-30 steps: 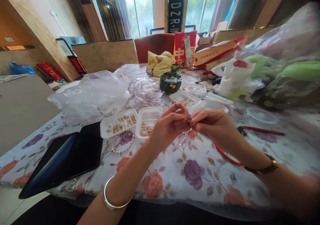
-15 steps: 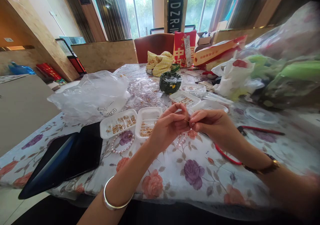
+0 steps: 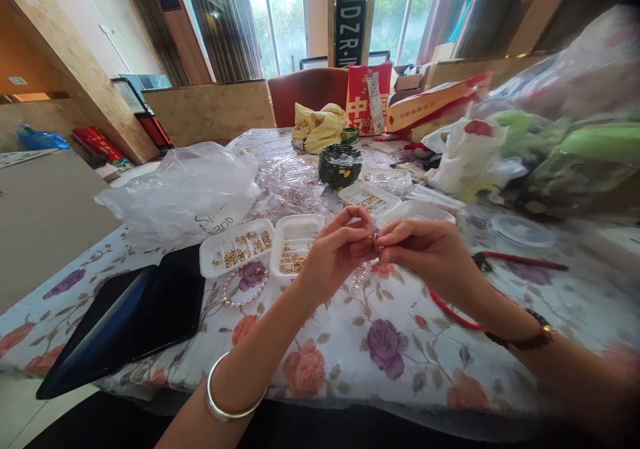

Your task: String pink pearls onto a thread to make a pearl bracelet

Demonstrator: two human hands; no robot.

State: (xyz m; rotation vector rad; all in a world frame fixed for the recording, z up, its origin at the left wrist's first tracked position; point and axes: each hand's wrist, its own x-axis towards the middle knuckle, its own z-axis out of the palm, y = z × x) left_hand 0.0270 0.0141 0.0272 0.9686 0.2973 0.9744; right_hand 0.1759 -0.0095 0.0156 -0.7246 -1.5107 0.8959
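My left hand (image 3: 336, 252) and my right hand (image 3: 430, 252) meet fingertip to fingertip above the floral tablecloth (image 3: 380, 342). Both pinch the end of a pearl bead strand (image 3: 361, 274) that hangs down between them. The piece right at the fingertips is too small to name. A finished pearl bracelet (image 3: 244, 290) lies to the left on the cloth. Two white trays of small gold beads (image 3: 236, 245) (image 3: 295, 246) sit just beyond my left hand.
A black tablet (image 3: 125, 319) lies at the left table edge. Clear plastic bags (image 3: 185, 189), a green wire coil (image 3: 341, 164), more bead trays (image 3: 370, 199), red-handled pliers (image 3: 520, 261) and stuffed bags (image 3: 560, 149) crowd the far and right side.
The fingertips have closed the small gap between them; otherwise both hands stay in place with the strand.
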